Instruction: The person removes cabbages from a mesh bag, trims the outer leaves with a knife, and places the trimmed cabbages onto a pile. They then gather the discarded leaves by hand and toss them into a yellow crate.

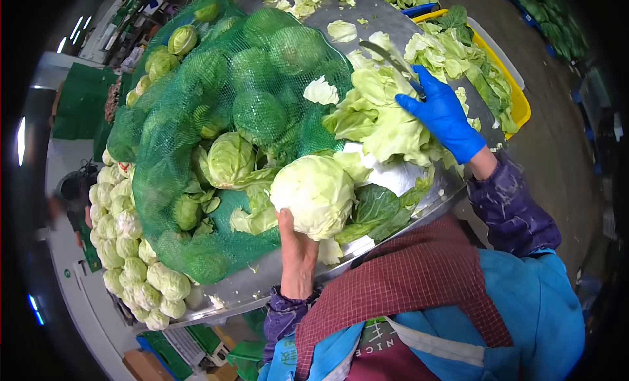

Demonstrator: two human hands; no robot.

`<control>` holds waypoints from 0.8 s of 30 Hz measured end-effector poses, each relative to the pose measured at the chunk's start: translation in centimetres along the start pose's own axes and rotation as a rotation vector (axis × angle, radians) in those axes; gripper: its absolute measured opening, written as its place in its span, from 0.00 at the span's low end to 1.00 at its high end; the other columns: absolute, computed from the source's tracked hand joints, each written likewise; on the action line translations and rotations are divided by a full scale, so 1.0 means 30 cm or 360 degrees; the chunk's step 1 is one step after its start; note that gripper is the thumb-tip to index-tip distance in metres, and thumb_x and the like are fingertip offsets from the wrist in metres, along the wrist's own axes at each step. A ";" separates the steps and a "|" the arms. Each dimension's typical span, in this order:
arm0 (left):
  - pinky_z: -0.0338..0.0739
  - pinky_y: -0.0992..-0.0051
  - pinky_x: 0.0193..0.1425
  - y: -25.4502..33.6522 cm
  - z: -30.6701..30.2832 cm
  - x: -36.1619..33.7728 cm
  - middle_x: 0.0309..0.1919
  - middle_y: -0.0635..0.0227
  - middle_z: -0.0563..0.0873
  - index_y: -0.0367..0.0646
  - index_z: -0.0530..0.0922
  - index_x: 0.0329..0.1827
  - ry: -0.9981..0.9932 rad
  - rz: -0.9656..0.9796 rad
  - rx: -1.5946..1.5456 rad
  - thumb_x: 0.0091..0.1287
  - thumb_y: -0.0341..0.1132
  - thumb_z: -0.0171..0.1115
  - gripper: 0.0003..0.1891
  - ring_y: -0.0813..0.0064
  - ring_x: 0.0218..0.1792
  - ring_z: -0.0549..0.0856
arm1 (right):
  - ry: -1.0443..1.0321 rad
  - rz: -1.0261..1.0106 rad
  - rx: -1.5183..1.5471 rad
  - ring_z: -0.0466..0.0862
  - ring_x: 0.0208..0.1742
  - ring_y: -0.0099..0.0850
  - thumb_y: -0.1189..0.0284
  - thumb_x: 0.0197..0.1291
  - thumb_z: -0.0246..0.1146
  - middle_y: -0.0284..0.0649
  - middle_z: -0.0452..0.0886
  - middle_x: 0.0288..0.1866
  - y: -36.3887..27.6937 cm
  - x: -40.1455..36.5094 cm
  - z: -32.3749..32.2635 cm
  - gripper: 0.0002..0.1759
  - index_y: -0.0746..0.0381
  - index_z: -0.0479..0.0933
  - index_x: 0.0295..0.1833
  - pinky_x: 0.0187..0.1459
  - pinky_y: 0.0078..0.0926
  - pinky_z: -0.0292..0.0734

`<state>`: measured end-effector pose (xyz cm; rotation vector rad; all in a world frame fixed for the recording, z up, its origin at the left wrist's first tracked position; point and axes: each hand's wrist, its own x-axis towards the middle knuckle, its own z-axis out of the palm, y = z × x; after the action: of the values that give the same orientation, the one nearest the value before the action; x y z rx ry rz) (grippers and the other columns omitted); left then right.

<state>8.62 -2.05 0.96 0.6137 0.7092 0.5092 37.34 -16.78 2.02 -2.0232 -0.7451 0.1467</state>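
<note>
My bare left hand (299,253) is closed round the lower left side of a pale, trimmed cabbage (314,196), its thumb on the front. My right hand (448,119), in a blue glove, grips a knife (388,57) between thumb and fingers, the blade pointing up and left; the handle is mostly hidden. Under the gloved hand lies a heap of loose cabbage leaves (383,115). Left of the held cabbage, another cabbage (230,161) rests in the mouth of a green mesh sack (157,184) full of cabbages.
Trimmed cabbages (134,269) are stacked along the left of the metal table (252,286). A yellow crate (521,109) with leaves stands beyond its right edge, and a blue crate (421,9) lies farther back. Dark green leaves (377,207) lie near the front edge.
</note>
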 end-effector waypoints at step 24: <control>0.69 0.48 0.65 0.000 0.037 -0.042 0.67 0.57 0.67 0.46 0.57 0.71 0.0010 -0.0041 -0.0176 0.58 0.57 0.63 0.42 0.54 0.64 0.70 | -0.0206 -0.0317 -0.0090 0.80 0.41 0.42 0.79 0.49 0.56 0.44 0.74 0.48 -0.042 -0.139 0.105 0.25 0.55 0.70 0.57 0.40 0.36 0.78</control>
<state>8.60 -3.20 2.18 0.4992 0.6892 0.5231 32.20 -16.30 0.52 -1.9929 -1.0380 0.1432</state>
